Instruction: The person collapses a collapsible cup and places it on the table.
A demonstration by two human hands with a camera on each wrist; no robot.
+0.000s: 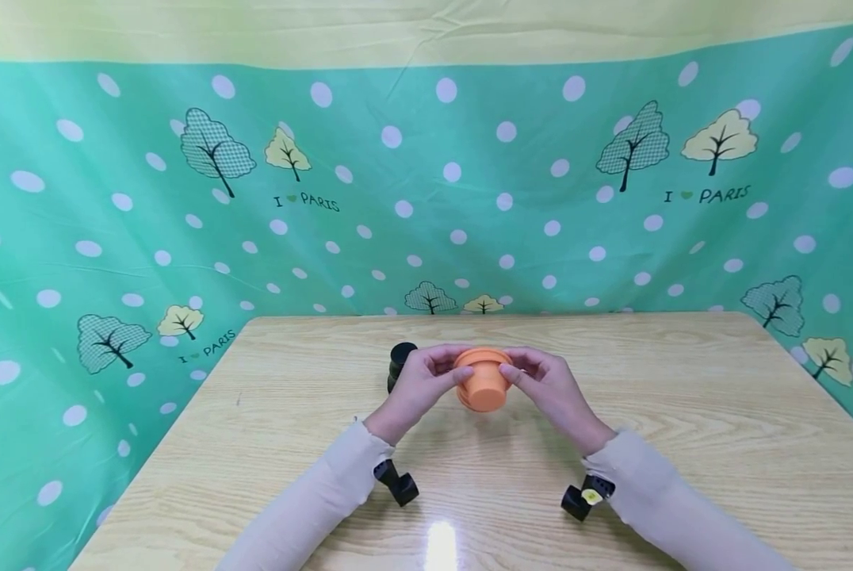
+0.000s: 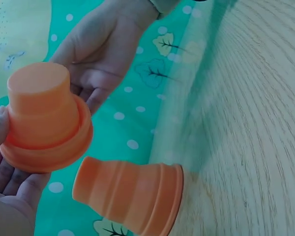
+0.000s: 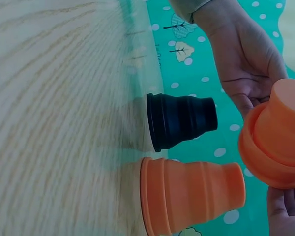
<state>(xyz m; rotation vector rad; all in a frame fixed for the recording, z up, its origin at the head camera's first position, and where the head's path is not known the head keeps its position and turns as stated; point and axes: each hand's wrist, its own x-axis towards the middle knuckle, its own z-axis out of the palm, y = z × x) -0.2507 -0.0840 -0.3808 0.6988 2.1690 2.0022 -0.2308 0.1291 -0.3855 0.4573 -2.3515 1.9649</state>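
Note:
An orange collapsible cup (image 1: pixel 487 387), partly folded so a wide ring surrounds its narrow base, is held above the wooden table between both hands. My left hand (image 1: pixel 419 385) grips its left side, thumb on the outer wall. On the opposite side my right hand (image 1: pixel 549 387) pinches it between thumb and fingers. Its narrow base faces back toward me in the head view. Beneath and beyond it a second orange cup (image 2: pixel 130 194) stands extended, mouth down on the table. Beside that one, a black cup (image 3: pixel 182 120) also stands mouth down, behind my left hand in the head view.
The light wooden table (image 1: pixel 683 412) spreads out around the hands. A green dotted cloth (image 1: pixel 455 198) with printed trees hangs behind its far edge. Black wrist cameras (image 1: pixel 398 485) are strapped at both sleeves, low over the tabletop.

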